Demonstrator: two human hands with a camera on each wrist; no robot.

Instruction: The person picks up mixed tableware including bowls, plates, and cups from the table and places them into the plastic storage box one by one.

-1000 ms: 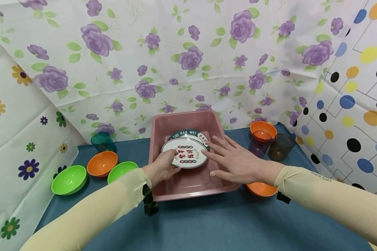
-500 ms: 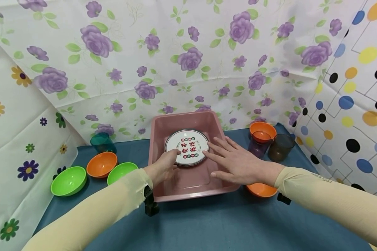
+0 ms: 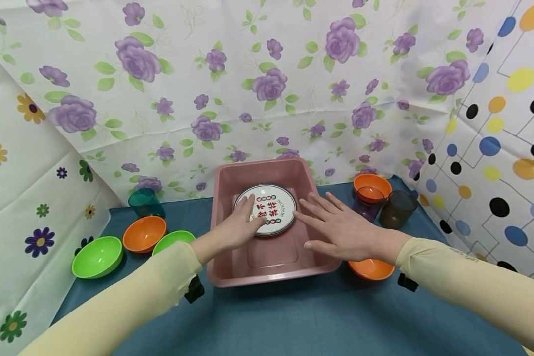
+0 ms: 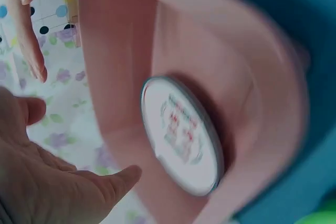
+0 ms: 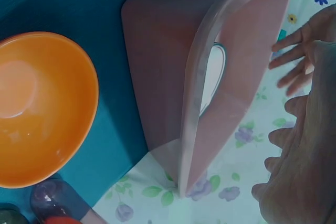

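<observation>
A pink plastic basin [image 3: 267, 273] stands mid-table with a stack of plates [image 3: 272, 210] lying flat inside; the top one is white with red lettering. Over the basin's left part, my left hand [image 3: 237, 223] hovers with fingers spread, holding nothing. In the left wrist view the hand is apart from the plates [image 4: 181, 135]. Above the basin's right side my right hand [image 3: 344, 230] is spread out, palm down, also holding nothing. In the right wrist view the basin wall [image 5: 157, 61] hides most of the plates.
At the left are two green bowls [image 3: 98, 257], an orange bowl [image 3: 144, 234] and a teal cup [image 3: 146, 201]. An orange bowl [image 3: 372, 268] sits right of the basin. Behind it stand another orange bowl [image 3: 372, 184], a purple cup [image 3: 366, 210] and a brown cup [image 3: 398, 210].
The front plate, pinched by my left hand earlier, was laid back onto the others. The left hand then let go, rose and opened its fingers. The right hand shifted slightly right.
</observation>
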